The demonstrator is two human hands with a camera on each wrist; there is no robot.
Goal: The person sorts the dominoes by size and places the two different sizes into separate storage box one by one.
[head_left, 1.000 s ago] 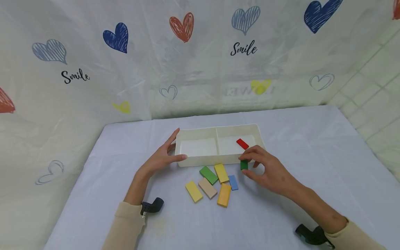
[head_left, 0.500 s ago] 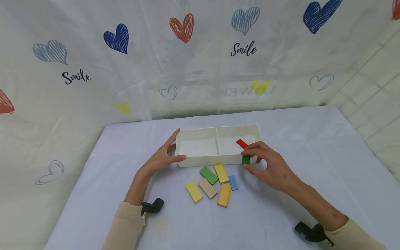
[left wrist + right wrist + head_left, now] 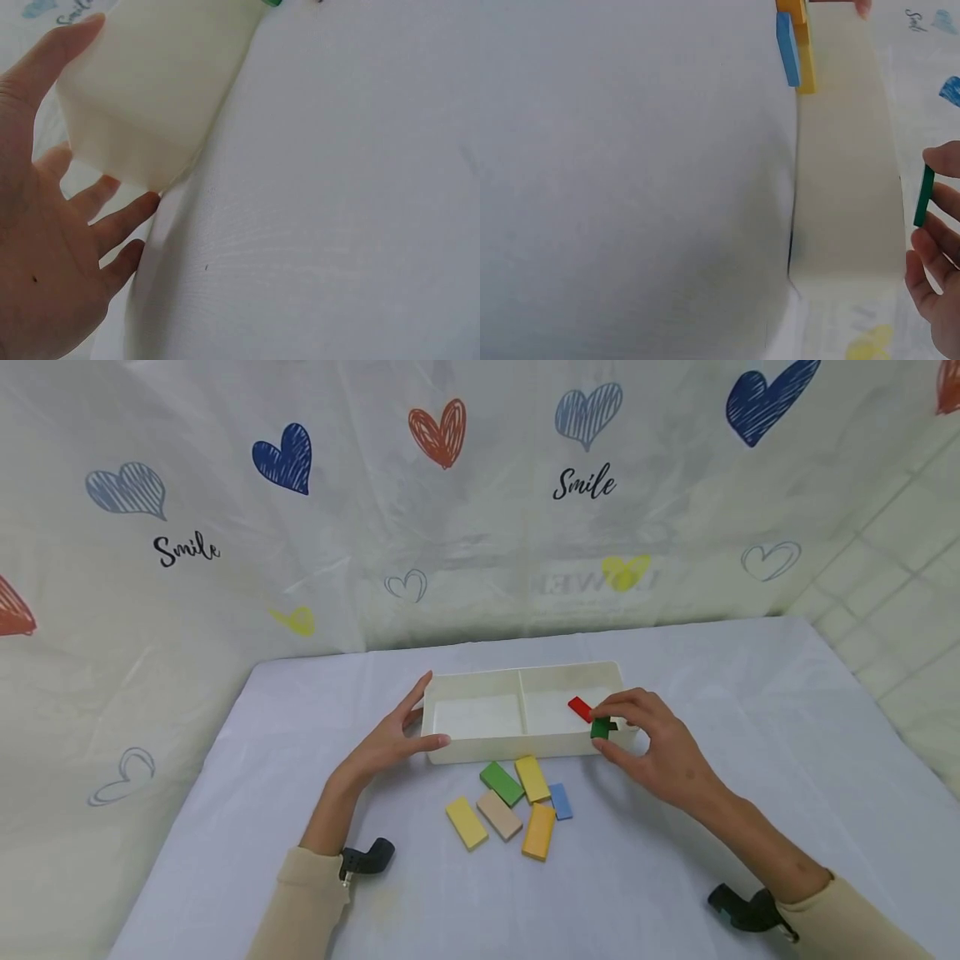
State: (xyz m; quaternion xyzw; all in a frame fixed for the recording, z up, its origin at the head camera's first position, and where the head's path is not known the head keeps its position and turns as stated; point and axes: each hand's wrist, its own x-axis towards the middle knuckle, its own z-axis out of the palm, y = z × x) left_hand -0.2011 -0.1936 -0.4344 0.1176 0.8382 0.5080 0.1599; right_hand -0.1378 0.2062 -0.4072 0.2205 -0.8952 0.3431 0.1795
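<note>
My right hand (image 3: 671,756) pinches a dark green block (image 3: 601,728) between thumb and fingertips, over the front wall of a white two-compartment tray (image 3: 495,749) near its right end. In the right wrist view the green block (image 3: 924,196) is seen edge-on, above the tray's rim. A red block (image 3: 580,708) lies in the right compartment, close to my fingertips. At the tray's left end, my left hand (image 3: 382,743) rests with spread, fairly straight fingers, the thumb on the front corner and the index finger by the back one. The left wrist view shows these fingertips touching the end wall.
Several loose blocks lie in front of the tray: a light green block (image 3: 502,783), yellow blocks (image 3: 467,822), a beige block (image 3: 498,815), an orange block (image 3: 538,832) and a blue block (image 3: 560,802). A white cloth (image 3: 420,902) covers the table; a printed curtain hangs behind.
My right hand has lifted the dark green block up and to the right, from in front of the tray to over its front wall. The left hand and tray stay put.
</note>
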